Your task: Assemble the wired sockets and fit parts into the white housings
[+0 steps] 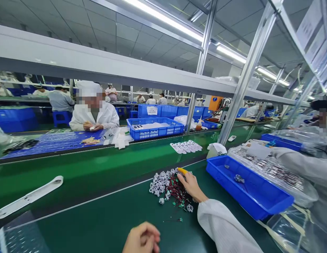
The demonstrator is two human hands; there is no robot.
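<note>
Covering part of the wired parts pile (176, 191), the right hand (192, 185) is extended with thumb and yellow-covered finger close together; any pinch is obscured. The left hand (142, 239) is cropped at the bottom, fingers curled; their contents cannot be determined. The pile is located on the green bench (100, 225), left of the blue tray (258, 191). The background is partly blocked by metal uprights (244, 77).

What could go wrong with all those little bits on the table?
The red wires lie in a jumbled heap, so they might tangle or get tugged. The small grey parts are loose, so the right hand, close beside them, could knock some away.
</note>
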